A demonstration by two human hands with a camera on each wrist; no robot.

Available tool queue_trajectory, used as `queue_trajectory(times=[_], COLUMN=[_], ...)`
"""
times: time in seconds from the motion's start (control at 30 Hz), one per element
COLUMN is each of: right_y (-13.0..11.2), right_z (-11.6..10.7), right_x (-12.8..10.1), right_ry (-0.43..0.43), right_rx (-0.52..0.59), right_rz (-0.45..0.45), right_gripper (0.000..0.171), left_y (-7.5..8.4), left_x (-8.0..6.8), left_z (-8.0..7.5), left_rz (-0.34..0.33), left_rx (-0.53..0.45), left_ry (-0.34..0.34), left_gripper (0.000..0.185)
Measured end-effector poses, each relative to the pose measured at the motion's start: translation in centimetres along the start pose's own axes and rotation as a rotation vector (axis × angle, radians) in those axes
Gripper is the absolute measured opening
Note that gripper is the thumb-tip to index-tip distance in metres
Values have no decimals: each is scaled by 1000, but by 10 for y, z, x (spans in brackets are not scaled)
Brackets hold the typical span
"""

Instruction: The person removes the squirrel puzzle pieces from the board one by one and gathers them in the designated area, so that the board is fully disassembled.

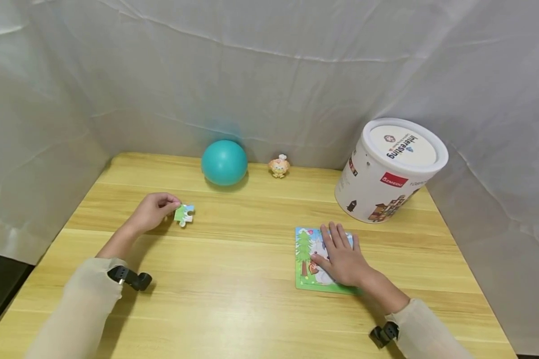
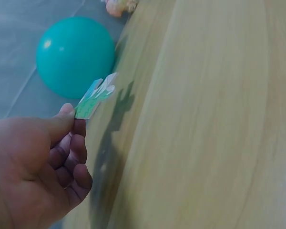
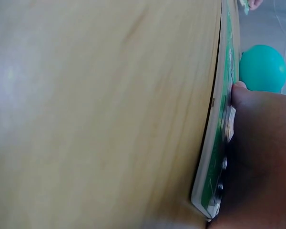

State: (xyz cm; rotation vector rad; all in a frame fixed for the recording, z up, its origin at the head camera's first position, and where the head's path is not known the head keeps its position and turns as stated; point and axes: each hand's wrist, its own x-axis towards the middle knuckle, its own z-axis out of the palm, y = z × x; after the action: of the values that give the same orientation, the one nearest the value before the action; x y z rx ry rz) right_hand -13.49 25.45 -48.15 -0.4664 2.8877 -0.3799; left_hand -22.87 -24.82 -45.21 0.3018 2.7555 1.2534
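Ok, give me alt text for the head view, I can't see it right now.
A person's left hand pinches a jigsaw piece just above a wooden table, while the right hand lies flat on a puzzle board. Behind stand a teal ball, a small toy figure and a tilted white tub.

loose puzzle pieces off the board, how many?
1. A puzzle piece pinched in the left hand, above the table. The right hand lies flat on the puzzle board and may hide others.

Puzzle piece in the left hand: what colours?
Green, white and light blue puzzle piece; clearest in the head view.
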Motion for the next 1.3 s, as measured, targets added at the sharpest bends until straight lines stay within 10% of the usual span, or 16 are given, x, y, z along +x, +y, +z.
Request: queue_trajectory(times=[1.3], right_y=[-6], right_z=[-6], right_x=[0], right_ry=[24], right_rx=[-31], right_rz=[-10], right_gripper=[86], left_y=[-4], left_x=[2], left_z=[1], left_rz=[-17], left_rx=[97], left_ry=[-43], left_gripper=[24])
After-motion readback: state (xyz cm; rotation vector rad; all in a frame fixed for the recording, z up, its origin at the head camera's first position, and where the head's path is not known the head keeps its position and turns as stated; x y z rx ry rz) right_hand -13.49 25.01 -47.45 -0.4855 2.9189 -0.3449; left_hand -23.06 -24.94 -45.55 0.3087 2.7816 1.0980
